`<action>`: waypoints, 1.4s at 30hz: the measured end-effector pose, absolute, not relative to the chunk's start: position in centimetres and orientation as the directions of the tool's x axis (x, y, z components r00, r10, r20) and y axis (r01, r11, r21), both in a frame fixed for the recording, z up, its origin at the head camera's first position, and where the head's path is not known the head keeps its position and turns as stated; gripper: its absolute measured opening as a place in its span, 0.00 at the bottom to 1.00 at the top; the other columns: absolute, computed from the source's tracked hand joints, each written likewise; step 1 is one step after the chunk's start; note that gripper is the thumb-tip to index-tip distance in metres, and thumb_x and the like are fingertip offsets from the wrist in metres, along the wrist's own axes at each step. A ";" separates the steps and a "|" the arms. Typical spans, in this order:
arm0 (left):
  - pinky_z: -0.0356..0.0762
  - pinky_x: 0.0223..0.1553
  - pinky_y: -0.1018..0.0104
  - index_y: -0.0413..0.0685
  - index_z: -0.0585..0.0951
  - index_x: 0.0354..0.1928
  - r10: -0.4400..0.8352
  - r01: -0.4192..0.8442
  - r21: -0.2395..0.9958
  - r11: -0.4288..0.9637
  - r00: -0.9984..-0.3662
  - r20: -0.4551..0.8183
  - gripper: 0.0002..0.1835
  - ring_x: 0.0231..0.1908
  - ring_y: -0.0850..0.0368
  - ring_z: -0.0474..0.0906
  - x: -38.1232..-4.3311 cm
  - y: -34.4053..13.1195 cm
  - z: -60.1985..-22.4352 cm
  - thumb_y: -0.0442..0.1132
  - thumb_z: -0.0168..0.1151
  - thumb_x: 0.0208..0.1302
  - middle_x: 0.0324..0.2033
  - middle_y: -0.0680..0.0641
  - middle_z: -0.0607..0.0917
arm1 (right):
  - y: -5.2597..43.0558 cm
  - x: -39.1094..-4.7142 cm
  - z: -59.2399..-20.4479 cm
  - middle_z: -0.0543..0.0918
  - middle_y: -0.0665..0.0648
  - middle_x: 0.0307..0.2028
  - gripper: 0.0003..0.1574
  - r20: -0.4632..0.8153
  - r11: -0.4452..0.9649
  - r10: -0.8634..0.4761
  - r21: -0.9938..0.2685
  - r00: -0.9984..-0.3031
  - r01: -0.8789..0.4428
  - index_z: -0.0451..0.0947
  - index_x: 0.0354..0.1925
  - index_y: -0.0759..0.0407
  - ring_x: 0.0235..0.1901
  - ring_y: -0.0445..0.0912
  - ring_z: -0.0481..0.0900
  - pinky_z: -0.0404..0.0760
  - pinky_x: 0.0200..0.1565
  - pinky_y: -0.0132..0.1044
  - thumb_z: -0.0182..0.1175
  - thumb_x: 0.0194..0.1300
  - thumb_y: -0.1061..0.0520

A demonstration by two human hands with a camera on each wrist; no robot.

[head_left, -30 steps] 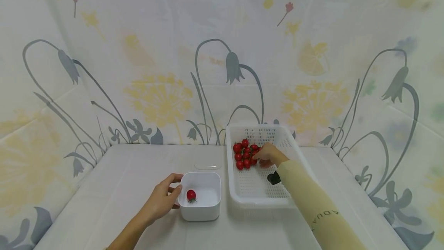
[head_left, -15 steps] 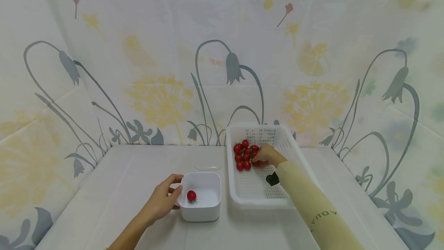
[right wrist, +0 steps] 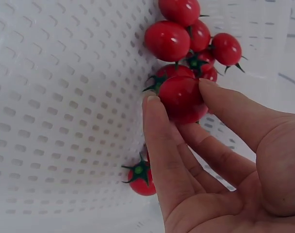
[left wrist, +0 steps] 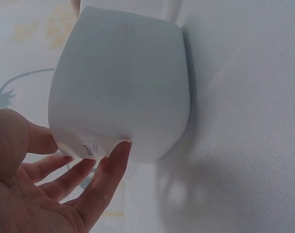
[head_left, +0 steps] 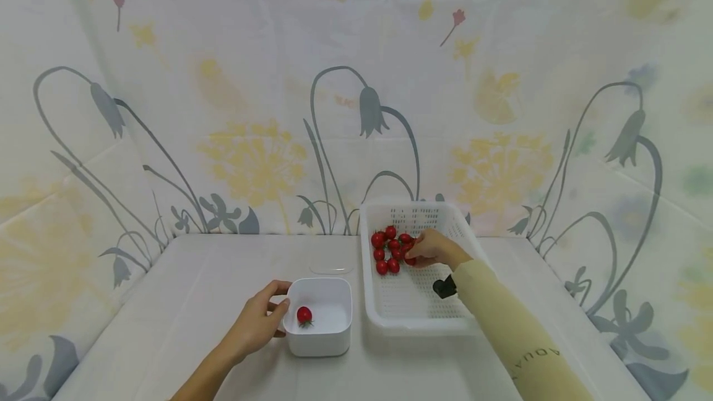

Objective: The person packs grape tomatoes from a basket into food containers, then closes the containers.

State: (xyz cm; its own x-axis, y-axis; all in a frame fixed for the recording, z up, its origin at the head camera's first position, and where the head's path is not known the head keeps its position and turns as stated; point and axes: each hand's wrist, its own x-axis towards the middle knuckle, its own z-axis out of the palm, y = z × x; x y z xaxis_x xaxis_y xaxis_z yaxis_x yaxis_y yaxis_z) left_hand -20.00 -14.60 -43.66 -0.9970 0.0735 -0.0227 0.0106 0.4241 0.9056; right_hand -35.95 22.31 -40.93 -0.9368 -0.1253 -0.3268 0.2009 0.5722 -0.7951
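My left hand (head_left: 259, 319) holds the left side of a small white square tub (head_left: 317, 345), thumb and fingertips against its wall in the left wrist view. Inside the tub lies one cherry tomato (head_left: 304, 315) with a green stem. On the right, my right hand (head_left: 431, 249) reaches into a white perforated basket (head_left: 390, 323). Between its thumb and fingers it pinches a red cherry tomato (right wrist: 183, 99), clearest in the right wrist view. Several other cherry tomatoes (head_left: 381, 254) cluster at the basket's left side; the hand covers some of them.
A transparent flat piece (head_left: 331, 269) lies behind the tub, only its outline showing. A black object (head_left: 444, 288) sits by the right wrist. White cloth (head_left: 223, 265) covers the table, and a flower-printed curtain (head_left: 356, 30) rises behind the basket.
The right hand stays among the tomatoes with only small finger and wrist shifts. The tub and left hand keep their places; the head view has moved slightly.
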 end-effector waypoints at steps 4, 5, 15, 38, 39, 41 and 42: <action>0.88 0.30 0.59 0.47 0.77 0.61 0.074 0.008 0.906 0.423 -0.997 -0.026 0.16 0.48 0.44 0.82 -20.0 -14.7 -43.7 0.31 0.56 0.74 0.62 0.38 0.79 | 22.6 -35.6 -40.4 0.87 0.65 0.32 0.06 -0.328 0.542 -0.162 -0.817 -0.931 0.194 0.81 0.37 0.74 0.27 0.46 0.85 0.88 0.48 0.49 0.67 0.63 0.69; 0.88 0.30 0.59 0.47 0.77 0.61 0.074 0.007 0.906 0.424 -0.997 -0.027 0.16 0.48 0.44 0.82 -20.0 -14.7 -43.7 0.31 0.56 0.74 0.62 0.38 0.79 | 22.6 -35.5 -40.3 0.87 0.66 0.33 0.06 -0.328 0.533 -0.170 -0.824 -0.929 0.194 0.81 0.38 0.75 0.28 0.46 0.86 0.87 0.50 0.50 0.66 0.64 0.69; 0.89 0.31 0.59 0.47 0.76 0.62 0.076 -0.004 0.903 0.429 -0.996 -0.041 0.17 0.48 0.45 0.82 -20.1 -14.6 -43.6 0.31 0.56 0.75 0.63 0.38 0.78 | 22.9 -34.7 -38.7 0.85 0.64 0.39 0.13 -0.295 0.451 -0.261 -0.879 -0.919 0.154 0.78 0.46 0.78 0.34 0.45 0.86 0.85 0.54 0.49 0.63 0.68 0.67; 0.89 0.31 0.59 0.45 0.75 0.64 0.083 -0.011 0.901 0.434 -0.995 -0.052 0.18 0.49 0.45 0.81 -20.1 -14.7 -43.8 0.32 0.56 0.75 0.63 0.36 0.77 | 23.2 -32.2 -36.4 0.84 0.65 0.42 0.14 -0.220 0.421 -0.379 -0.906 -0.899 0.044 0.79 0.47 0.78 0.43 0.54 0.88 0.86 0.53 0.45 0.62 0.70 0.65; 0.89 0.31 0.59 0.45 0.75 0.64 0.085 -0.010 0.899 0.437 -0.995 -0.052 0.18 0.49 0.45 0.81 -20.1 -14.7 -43.7 0.32 0.56 0.75 0.64 0.36 0.77 | 23.2 -32.0 -36.3 0.84 0.64 0.42 0.14 -0.218 0.422 -0.380 -0.906 -0.899 0.042 0.79 0.47 0.78 0.42 0.52 0.88 0.86 0.53 0.46 0.63 0.70 0.65; 0.89 0.31 0.59 0.44 0.75 0.64 0.087 -0.006 0.899 0.438 -0.995 -0.050 0.18 0.49 0.45 0.81 -20.2 -14.7 -43.6 0.32 0.55 0.75 0.64 0.36 0.76 | 23.2 -31.7 -36.0 0.84 0.65 0.43 0.14 -0.215 0.422 -0.388 -0.906 -0.896 0.034 0.79 0.47 0.78 0.42 0.50 0.88 0.86 0.54 0.46 0.63 0.70 0.65; 0.89 0.31 0.59 0.44 0.74 0.64 0.088 -0.004 0.898 0.439 -0.995 -0.048 0.18 0.49 0.45 0.81 -20.2 -14.7 -43.6 0.32 0.55 0.75 0.64 0.36 0.76 | 23.2 -31.5 -35.9 0.84 0.66 0.43 0.15 -0.213 0.423 -0.390 -0.906 -0.896 0.031 0.79 0.48 0.78 0.41 0.50 0.88 0.85 0.54 0.47 0.63 0.70 0.65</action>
